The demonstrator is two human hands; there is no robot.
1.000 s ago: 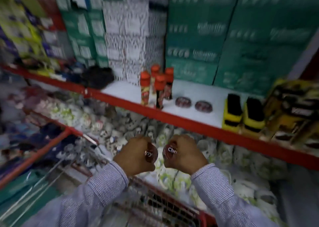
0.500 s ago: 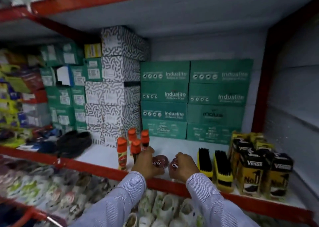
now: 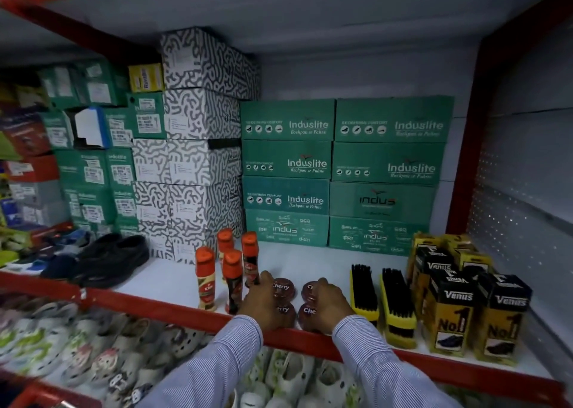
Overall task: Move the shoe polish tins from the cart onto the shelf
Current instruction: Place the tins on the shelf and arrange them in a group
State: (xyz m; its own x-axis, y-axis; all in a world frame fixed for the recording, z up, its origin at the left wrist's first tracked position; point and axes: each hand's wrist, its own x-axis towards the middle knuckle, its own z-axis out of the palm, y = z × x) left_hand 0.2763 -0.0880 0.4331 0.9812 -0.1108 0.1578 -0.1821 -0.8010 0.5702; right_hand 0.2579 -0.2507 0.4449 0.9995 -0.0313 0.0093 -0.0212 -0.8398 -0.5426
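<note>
Four shoe polish tins sit on shelf [image 3: 173,283] front, two rows. Left hand [image 3: 263,302] grip clamped on front-left tin [image 3: 283,311]; right hand [image 3: 331,306] grip clamped on front-right tin [image 3: 307,313]. Rear tins [image 3: 282,287] just behind. Polish bottles [image 3: 231,271] left, brushes [image 3: 381,296] right.

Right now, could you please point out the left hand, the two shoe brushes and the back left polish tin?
left hand [image 3: 259,302]: head view, back of the hand.
shoe brushes [image 3: 363,283]: head view, black bristles of the left brush.
back left polish tin [image 3: 283,287]: head view, its lid.
</note>
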